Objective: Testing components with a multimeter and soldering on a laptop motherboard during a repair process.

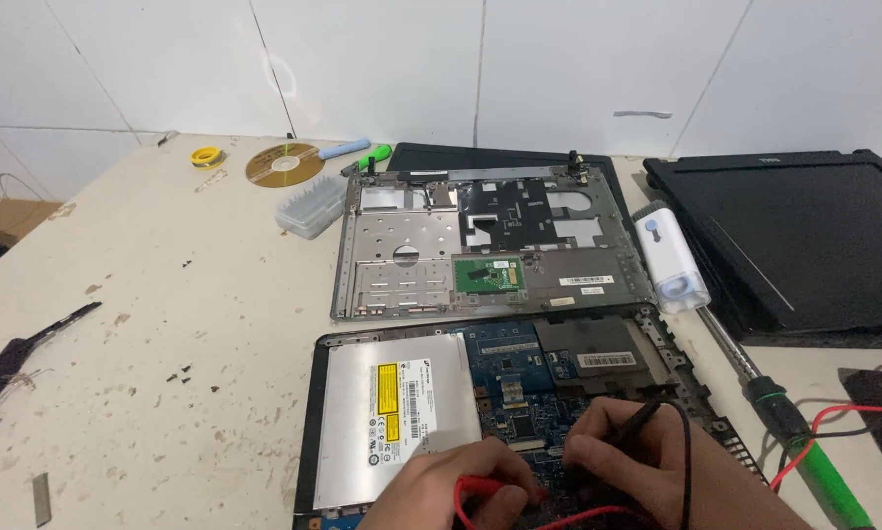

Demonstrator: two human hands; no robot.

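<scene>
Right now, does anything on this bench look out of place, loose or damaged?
Loose dark screws lie scattered on the stained tabletop, unboxed. The laptop's palmrest frame lies detached above the open laptop base. Left hand holds a red probe, right hand a black probe.

Our hands (pixel 519 481) hide both probe tips; the laptop base (pixel 598 344) runs off the bottom edge — its lower part unseen.
</scene>
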